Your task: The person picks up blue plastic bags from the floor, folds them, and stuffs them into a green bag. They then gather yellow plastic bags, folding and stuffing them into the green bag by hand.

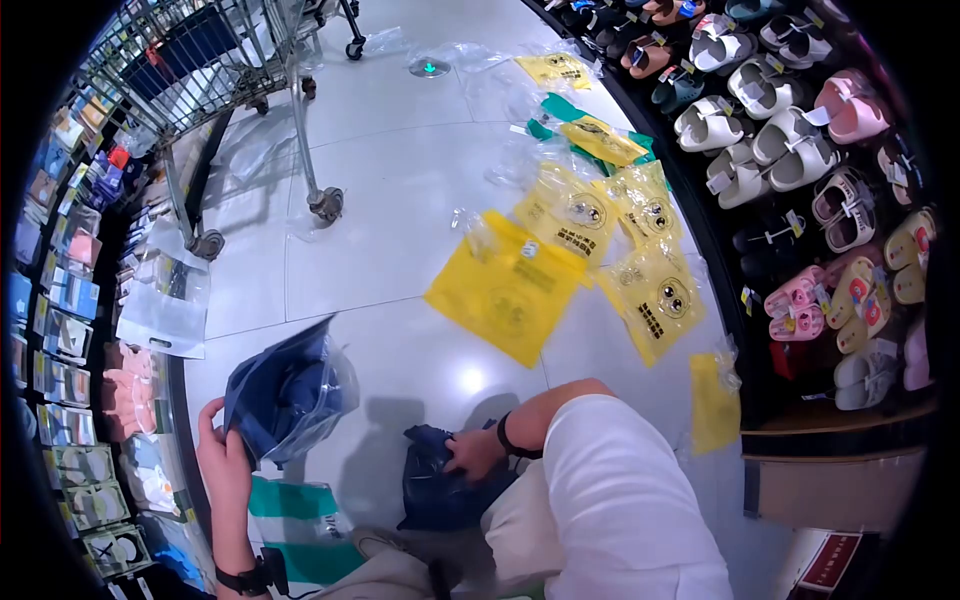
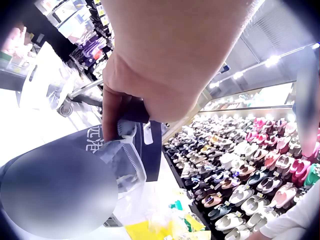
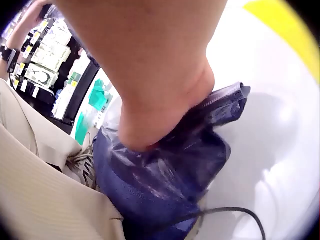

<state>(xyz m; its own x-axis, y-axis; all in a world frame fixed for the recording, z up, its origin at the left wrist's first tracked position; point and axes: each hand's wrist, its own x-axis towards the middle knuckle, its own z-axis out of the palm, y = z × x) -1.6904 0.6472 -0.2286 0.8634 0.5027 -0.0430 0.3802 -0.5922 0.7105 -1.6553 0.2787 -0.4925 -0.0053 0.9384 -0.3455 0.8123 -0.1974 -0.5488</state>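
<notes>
My left hand grips the edge of a navy bag with a clear side, held up at the left with its mouth spread and dark blue contents inside. In the left wrist view the fingers pinch the bag's rim beside its zip strip. My right hand lies on a second navy plastic bag on the floor beside my knee. The right wrist view shows that hand against the crumpled bag, its fingertips hidden.
Yellow bags and clear wrappers lie on the floor ahead and right. A green and white striped bag lies below my left hand. A shopping cart stands at the upper left. Slipper racks line the right, packaged goods the left.
</notes>
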